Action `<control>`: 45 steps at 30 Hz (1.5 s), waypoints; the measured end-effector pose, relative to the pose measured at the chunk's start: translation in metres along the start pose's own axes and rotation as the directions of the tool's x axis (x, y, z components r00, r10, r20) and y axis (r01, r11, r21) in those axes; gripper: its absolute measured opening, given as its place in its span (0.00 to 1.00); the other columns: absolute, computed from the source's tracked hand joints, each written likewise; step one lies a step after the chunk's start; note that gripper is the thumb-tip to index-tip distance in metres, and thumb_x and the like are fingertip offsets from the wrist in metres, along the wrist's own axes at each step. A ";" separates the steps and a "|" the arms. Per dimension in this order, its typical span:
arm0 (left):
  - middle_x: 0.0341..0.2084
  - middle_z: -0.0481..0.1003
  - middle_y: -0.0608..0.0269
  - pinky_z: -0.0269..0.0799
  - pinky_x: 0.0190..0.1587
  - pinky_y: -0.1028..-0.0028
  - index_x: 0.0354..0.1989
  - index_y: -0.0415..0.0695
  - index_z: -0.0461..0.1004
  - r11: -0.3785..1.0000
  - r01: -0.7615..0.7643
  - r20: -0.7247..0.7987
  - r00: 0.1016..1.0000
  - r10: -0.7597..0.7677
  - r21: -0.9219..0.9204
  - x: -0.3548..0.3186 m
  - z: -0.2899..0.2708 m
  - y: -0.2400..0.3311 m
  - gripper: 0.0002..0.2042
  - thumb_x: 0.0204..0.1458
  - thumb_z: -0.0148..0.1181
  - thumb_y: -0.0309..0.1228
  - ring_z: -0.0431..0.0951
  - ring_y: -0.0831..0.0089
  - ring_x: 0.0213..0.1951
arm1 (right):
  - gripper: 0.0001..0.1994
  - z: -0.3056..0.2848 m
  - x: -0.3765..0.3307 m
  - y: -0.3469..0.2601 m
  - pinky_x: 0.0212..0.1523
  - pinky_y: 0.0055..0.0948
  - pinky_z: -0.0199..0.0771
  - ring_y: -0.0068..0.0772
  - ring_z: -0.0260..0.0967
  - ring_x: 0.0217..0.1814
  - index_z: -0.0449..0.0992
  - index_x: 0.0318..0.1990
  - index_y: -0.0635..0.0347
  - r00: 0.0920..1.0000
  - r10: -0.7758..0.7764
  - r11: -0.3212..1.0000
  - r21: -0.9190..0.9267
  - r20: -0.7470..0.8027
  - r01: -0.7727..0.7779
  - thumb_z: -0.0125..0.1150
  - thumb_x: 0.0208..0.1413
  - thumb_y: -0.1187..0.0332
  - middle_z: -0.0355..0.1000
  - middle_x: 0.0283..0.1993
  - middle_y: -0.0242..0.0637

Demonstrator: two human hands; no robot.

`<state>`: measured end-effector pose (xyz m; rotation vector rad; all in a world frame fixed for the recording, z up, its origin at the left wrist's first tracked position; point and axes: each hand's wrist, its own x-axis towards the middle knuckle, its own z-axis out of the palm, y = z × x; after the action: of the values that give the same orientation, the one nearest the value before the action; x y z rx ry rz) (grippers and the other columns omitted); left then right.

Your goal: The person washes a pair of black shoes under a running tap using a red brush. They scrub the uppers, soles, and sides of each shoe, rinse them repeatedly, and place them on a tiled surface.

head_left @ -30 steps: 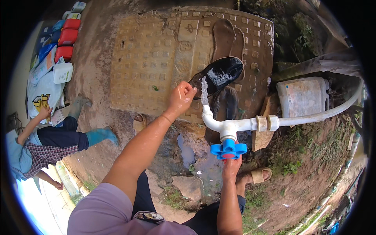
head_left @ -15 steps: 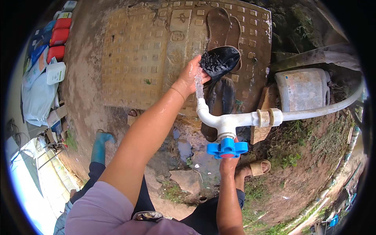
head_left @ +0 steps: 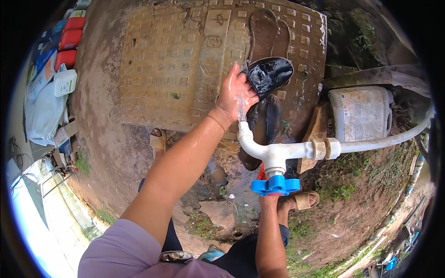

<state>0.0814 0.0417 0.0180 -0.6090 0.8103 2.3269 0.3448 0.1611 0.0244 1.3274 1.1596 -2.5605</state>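
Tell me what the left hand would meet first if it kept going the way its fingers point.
The left hand already grips the wet black shoe. Beyond it, the line probably meets the brown shoe soles lying on the patterned metal cover, though depth is unclear.

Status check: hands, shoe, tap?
Left hand gripping wet black shoe at the water stream. Right hand mostly hidden under blue tap handle. White pipe running; nothing blocking.

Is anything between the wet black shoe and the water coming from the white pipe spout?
Only the left hand holding the wet black shoe: it sits over the white pipe spout, catching the water. The right hand sits under the blue valve handle.
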 end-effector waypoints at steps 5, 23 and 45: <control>0.60 0.66 0.49 0.53 0.67 0.52 0.63 0.38 0.63 0.998 0.001 0.033 0.999 0.001 -0.062 -0.005 0.020 -0.002 0.42 0.55 0.47 0.67 0.66 0.55 0.61 | 0.23 -0.007 0.008 0.012 0.27 0.17 0.64 0.15 0.66 0.32 0.66 0.62 0.65 0.994 0.060 0.987 -0.146 -0.087 -0.072 0.58 0.63 0.64 0.74 0.50 0.36; 0.59 0.71 0.51 0.58 0.67 0.49 0.60 0.41 0.69 0.874 0.056 0.247 0.966 0.074 -0.482 -0.022 0.003 0.024 0.24 0.65 0.42 0.46 0.68 0.53 0.62 | 0.20 -0.010 0.012 0.015 0.31 0.17 0.66 0.16 0.67 0.36 0.68 0.59 0.65 0.990 0.142 0.982 -0.127 -0.004 -0.141 0.59 0.63 0.66 0.74 0.47 0.33; 0.50 0.78 0.57 0.66 0.63 0.55 0.51 0.45 0.76 0.881 -0.101 0.116 0.978 0.172 -0.463 -0.026 -0.062 -0.012 0.19 0.60 0.50 0.44 0.75 0.58 0.54 | 0.19 -0.020 0.006 0.024 0.46 0.28 0.60 0.26 0.63 0.47 0.68 0.56 0.61 0.999 0.009 0.944 -0.330 0.036 0.004 0.58 0.62 0.60 0.66 0.47 0.33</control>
<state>0.1214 -0.0019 -0.0160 -0.5664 0.2340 2.6792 0.3630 0.1586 -0.0018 1.1954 1.4955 -2.2440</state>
